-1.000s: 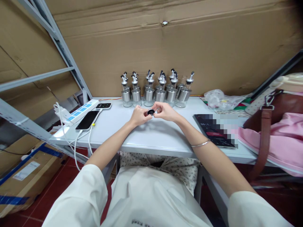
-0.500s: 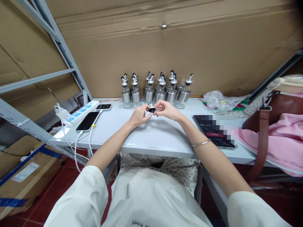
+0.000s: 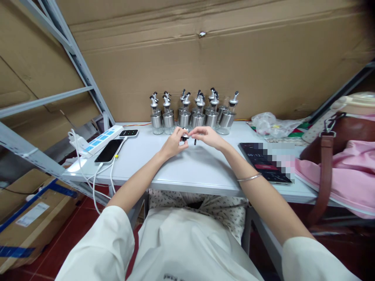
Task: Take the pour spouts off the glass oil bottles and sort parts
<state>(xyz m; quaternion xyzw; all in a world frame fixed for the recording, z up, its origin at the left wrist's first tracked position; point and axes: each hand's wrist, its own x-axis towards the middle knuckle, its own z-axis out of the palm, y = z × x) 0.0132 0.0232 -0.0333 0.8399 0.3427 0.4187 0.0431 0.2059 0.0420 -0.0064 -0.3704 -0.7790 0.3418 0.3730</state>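
My left hand pinches a small silver-and-black pour spout between thumb and fingers, low over the white table. My right hand is closed at its fingertips right beside the spout; the fingers hide whatever is between them. A small black piece shows just under the right fingers, and I cannot tell if it lies on the table or is held. Behind both hands stand several glass bottles with steel sleeves, most topped by silver spouts with black tips. One bottle at the back right shows no spout.
On the left of the table lie a power strip, a phone with white cables and a small black-screened device. To the right are a tablet, a plastic bag and a brown bag. Cardboard forms the back.
My right fingertips have shifted slightly away from the top of the spout. The spout has turned and dropped a little in my left hand, so less of it shows.
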